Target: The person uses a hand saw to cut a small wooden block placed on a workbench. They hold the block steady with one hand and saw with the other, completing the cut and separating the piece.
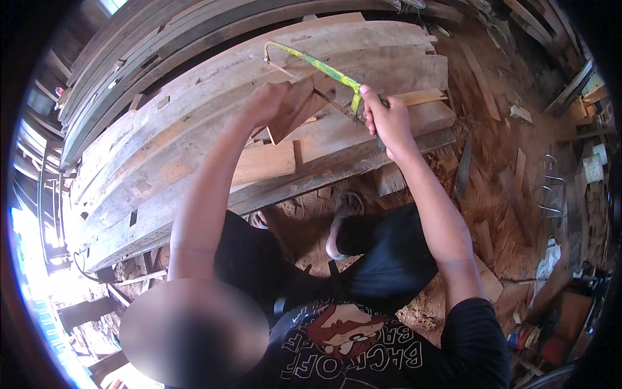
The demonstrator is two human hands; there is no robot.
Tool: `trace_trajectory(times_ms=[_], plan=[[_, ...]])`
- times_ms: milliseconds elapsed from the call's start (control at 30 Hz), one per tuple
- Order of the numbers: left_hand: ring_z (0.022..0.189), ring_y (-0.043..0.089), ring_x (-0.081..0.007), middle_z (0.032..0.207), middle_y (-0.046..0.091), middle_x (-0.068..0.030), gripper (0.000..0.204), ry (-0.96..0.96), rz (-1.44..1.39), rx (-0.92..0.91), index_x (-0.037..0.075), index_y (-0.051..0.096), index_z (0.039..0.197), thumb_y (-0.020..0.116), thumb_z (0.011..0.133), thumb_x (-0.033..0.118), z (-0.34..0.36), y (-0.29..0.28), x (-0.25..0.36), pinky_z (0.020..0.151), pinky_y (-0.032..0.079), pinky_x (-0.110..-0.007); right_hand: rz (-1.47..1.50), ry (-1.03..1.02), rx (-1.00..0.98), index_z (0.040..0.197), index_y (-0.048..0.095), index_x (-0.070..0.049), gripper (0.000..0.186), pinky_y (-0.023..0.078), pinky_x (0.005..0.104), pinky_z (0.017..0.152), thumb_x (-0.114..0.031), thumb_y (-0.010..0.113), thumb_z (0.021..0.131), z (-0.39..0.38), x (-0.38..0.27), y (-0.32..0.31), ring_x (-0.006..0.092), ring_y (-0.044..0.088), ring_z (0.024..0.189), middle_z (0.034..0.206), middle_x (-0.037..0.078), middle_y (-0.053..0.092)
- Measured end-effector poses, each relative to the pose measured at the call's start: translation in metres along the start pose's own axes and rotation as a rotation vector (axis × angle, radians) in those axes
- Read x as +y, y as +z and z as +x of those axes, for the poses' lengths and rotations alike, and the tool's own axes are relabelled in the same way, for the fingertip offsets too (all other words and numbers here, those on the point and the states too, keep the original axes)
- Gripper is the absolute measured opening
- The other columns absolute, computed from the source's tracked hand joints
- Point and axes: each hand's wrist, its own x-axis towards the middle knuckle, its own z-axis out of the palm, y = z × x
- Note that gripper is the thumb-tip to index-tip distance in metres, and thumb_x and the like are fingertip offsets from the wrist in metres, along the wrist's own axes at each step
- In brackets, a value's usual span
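Observation:
My right hand (387, 123) is closed round the handle of a hacksaw with a yellow-green frame (319, 63). Its frame reaches up and to the left, and the thin blade runs beneath it, across a brown piece of wood (295, 115). The blade's middle is partly hidden behind that wood. On the wood's left side, my left hand (267, 104) is closed on it, the fingers bent over its upper edge. Both rest over a stack of wide, pale planks (188, 123). Just below the wood lies a short, light board (265, 162).
Long timbers (175, 39) are piled behind the planks. Brown ground (505, 168) strewn with wood scraps spreads to the right, with a coiled metal spring (552, 188) farther over. A foot in a sandal (346, 211) stands by the planks' near edge.

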Motion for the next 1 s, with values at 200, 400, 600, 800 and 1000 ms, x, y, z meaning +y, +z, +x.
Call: trace_trajectory(times_ms=[200, 400, 600, 800, 1000], plan=[[0.105, 0.071, -0.0461, 0.108, 0.073, -0.0287, 0.046, 0.025, -0.215, -0.085, 0.001, 0.07, 0.111, 0.079, 0.091, 0.041, 0.0, 0.012, 0.004, 0.089, 0.056, -0.053, 0.016, 0.067, -0.04, 0.075, 0.055, -0.012, 0.048, 0.041, 0.0254, 0.048, -0.048, 0.067, 0.104, 0.012, -0.005, -0.011, 0.0067, 0.05, 0.052, 0.064, -0.005, 0.052], [0.103, 0.071, -0.0467, 0.106, 0.073, -0.0304, 0.047, -0.059, 0.032, -0.211, 0.0, 0.07, 0.11, 0.082, 0.088, 0.039, 0.002, -0.007, 0.027, 0.087, 0.056, -0.053, 0.107, 0.137, -0.074, 0.075, 0.054, -0.013, 0.048, 0.044, 0.0269, 0.05, -0.05, 0.067, 0.104, 0.017, -0.006, -0.02, 0.0074, 0.052, 0.053, 0.064, -0.005, 0.052], [0.103, 0.07, -0.0472, 0.107, 0.072, -0.0309, 0.05, 0.007, -0.01, -0.222, -0.004, 0.069, 0.109, 0.084, 0.085, 0.037, 0.007, -0.015, 0.032, 0.087, 0.056, -0.053, 0.148, 0.179, -0.059, 0.075, 0.054, -0.011, 0.05, 0.045, 0.0282, 0.049, -0.05, 0.066, 0.105, 0.028, -0.01, -0.026, 0.0082, 0.052, 0.053, 0.064, -0.004, 0.052], [0.102, 0.07, -0.0472, 0.107, 0.073, -0.0297, 0.042, 0.059, -0.06, -0.207, -0.003, 0.069, 0.11, 0.082, 0.085, 0.028, 0.013, -0.013, 0.025, 0.087, 0.055, -0.052, -0.083, 0.057, -0.12, 0.076, 0.055, -0.01, 0.05, 0.046, 0.0285, 0.048, -0.05, 0.065, 0.105, 0.025, -0.015, -0.025, 0.0089, 0.053, 0.052, 0.062, -0.003, 0.054], [0.101, 0.072, -0.0465, 0.103, 0.074, -0.0252, 0.032, 0.084, 0.146, -0.286, 0.003, 0.068, 0.111, 0.079, 0.088, 0.024, -0.007, -0.009, 0.053, 0.085, 0.057, -0.054, -0.078, 0.031, -0.112, 0.076, 0.056, -0.011, 0.05, 0.044, 0.0266, 0.045, -0.05, 0.065, 0.105, 0.046, -0.038, -0.03, 0.0083, 0.053, 0.05, 0.061, -0.004, 0.052]])
